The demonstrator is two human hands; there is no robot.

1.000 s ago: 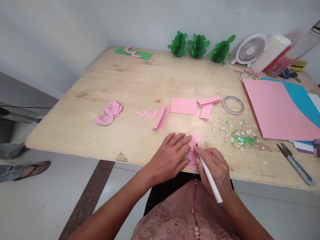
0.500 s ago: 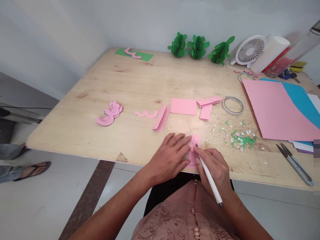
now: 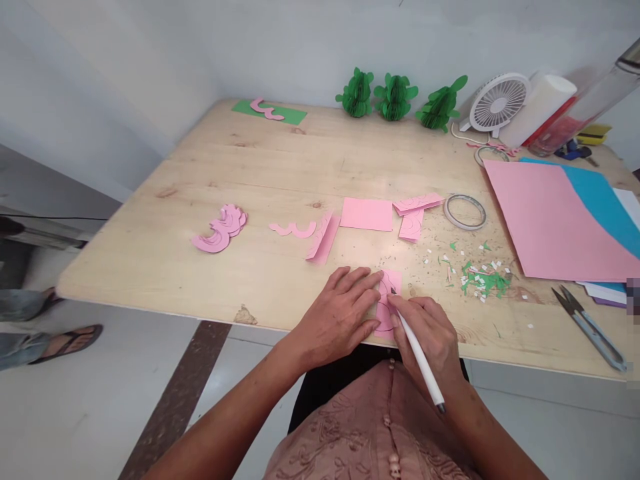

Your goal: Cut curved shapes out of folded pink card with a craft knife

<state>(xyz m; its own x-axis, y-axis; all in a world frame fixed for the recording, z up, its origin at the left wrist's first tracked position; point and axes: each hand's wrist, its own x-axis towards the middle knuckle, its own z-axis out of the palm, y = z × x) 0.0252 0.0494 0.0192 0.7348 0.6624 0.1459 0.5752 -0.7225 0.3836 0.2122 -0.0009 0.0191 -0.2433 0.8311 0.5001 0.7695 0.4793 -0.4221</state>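
Note:
A small pink paper (image 3: 385, 319) lies near the table's front edge, with a dark curved outline showing on it. My left hand (image 3: 341, 312) rests flat at its left side, fingers stretched out and touching it. My right hand (image 3: 430, 333) grips a white pen (image 3: 421, 357), its dark tip down on the paper. Just beyond are a folded pink paper (image 3: 324, 239), a pink rectangle (image 3: 367, 214), two overlapping pink pieces (image 3: 413, 223) with curved lines, and a wavy pink cutout (image 3: 301, 231).
Stacked pink cutouts (image 3: 220, 233) lie left. Right are a tape roll (image 3: 485, 213), green and white scraps (image 3: 485, 280), thread snips (image 3: 590, 330) and large paper sheets (image 3: 555, 220). Green paper trees (image 3: 395, 97) and a fan (image 3: 499, 103) stand at the back. Someone's sandalled foot (image 3: 70, 341) shows at left.
The view has shifted very slightly. Both hands, the pen and the pink paper stay essentially in place.

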